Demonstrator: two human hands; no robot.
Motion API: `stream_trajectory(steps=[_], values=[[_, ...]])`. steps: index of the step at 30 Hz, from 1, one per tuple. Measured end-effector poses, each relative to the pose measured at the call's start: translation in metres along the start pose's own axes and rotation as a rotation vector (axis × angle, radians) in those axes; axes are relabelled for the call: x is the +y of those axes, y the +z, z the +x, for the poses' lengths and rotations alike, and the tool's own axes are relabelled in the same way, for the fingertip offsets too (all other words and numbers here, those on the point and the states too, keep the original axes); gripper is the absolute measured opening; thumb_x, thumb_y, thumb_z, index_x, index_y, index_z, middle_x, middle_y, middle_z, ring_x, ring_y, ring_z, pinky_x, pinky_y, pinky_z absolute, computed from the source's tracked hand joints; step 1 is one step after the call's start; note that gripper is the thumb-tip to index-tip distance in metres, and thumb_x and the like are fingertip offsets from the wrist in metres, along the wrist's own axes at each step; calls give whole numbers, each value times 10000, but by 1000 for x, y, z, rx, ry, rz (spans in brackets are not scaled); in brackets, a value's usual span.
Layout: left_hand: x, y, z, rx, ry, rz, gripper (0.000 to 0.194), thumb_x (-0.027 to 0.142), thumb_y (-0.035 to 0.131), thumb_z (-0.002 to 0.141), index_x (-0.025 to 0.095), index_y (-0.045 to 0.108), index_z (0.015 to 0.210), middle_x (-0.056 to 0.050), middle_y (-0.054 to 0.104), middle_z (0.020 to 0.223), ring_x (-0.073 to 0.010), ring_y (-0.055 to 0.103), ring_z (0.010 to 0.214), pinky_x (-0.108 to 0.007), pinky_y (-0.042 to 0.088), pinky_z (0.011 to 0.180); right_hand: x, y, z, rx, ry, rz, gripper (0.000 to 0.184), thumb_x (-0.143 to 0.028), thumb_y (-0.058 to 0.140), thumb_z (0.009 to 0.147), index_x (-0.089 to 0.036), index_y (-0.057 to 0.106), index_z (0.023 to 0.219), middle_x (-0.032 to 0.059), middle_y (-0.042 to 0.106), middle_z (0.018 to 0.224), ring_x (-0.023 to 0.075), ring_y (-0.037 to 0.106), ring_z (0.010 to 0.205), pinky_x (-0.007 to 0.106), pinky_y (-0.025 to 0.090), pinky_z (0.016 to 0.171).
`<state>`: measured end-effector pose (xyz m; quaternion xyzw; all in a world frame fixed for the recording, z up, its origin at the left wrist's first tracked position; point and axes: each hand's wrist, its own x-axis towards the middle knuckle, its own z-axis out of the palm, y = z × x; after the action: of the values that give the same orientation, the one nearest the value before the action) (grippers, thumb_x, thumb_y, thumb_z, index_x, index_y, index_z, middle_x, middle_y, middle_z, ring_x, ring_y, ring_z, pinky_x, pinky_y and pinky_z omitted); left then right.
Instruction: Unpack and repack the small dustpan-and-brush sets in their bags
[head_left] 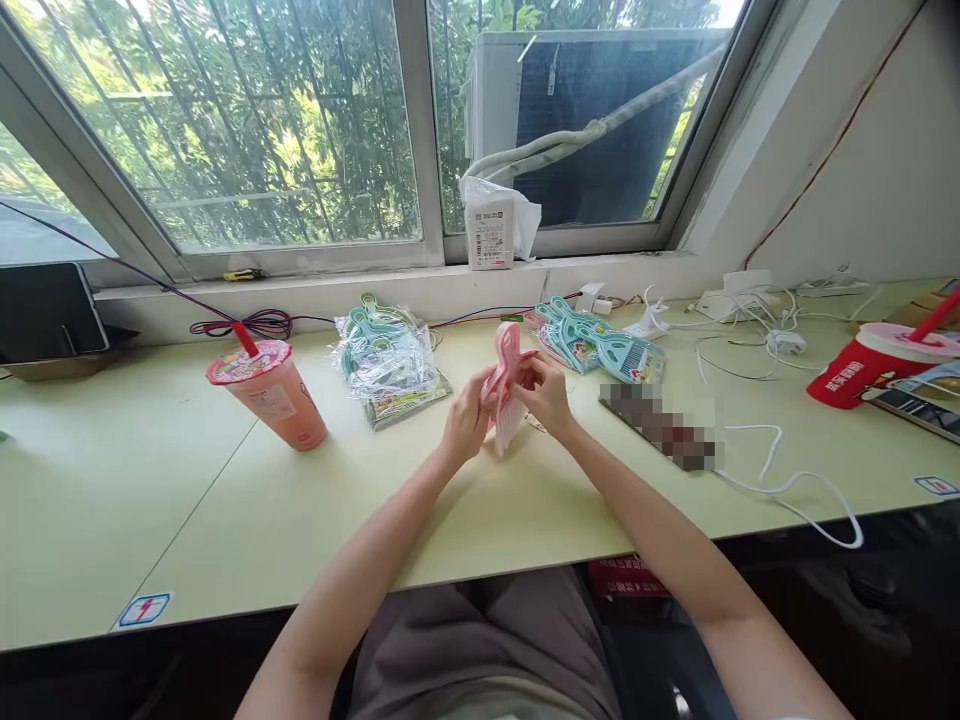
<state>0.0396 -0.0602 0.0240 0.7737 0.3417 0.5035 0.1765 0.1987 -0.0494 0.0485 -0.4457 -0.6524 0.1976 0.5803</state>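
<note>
Above the middle of the table I hold a pink plastic clip (508,345) upright, its looped handle end pointing up. My left hand (466,418) is closed around its left side. From the right, my right hand (546,396) pinches at it, fingers bent and pressed together. The lower part looks pale and ribbed, and fingers cover some of it. To the left lie teal clips in clear plastic wrapping (382,350) on a printed packet. Behind my right hand is a pile of teal clips (600,338) with printed cards.
A pink drink cup (277,395) with a red straw leans at the left. A blurred flat phone-like object (660,428) and a white cable (817,480) lie right of my hands. Farther right are a red cup (855,370) and tangled chargers. A white box (491,235) stands on the windowsill.
</note>
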Motion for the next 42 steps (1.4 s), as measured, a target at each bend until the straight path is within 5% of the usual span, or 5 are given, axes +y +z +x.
stream_trajectory(steps=[4,10,15,21,42], values=[[-3,1,9,76,-149,-78,403,390,363,958,229,508,1297,-82,672,1107,-191,637,951,-306,494,802,4,-9,5,-66,75,133,154,-320,665,667,-209,561,691,2,520,782,114,396,622,267,362,574],[-34,-48,28,519,-339,127,379,333,321,959,199,612,1162,-73,678,929,-198,614,841,-309,463,770,-9,-37,8,-98,106,289,275,-507,622,735,-233,610,749,26,571,767,165,504,683,290,419,613],[-38,-54,29,89,-417,356,335,321,347,957,196,646,1040,-79,682,841,-223,626,781,-315,444,704,-8,-60,17,112,80,-449,271,-459,586,791,-200,664,783,85,664,836,219,602,785,330,457,718],[-41,-45,19,-308,-321,865,317,292,375,952,156,658,912,-154,671,896,-281,639,876,-351,453,733,14,-51,10,-312,294,-1102,278,-414,641,775,-156,742,792,179,715,842,302,675,854,356,463,739],[-53,-37,17,-257,-129,944,256,205,432,912,150,669,833,-189,570,1057,-327,483,1078,-423,413,834,64,-50,15,-351,85,-1129,84,-249,687,812,-203,748,846,143,715,955,281,592,1006,340,459,742]])
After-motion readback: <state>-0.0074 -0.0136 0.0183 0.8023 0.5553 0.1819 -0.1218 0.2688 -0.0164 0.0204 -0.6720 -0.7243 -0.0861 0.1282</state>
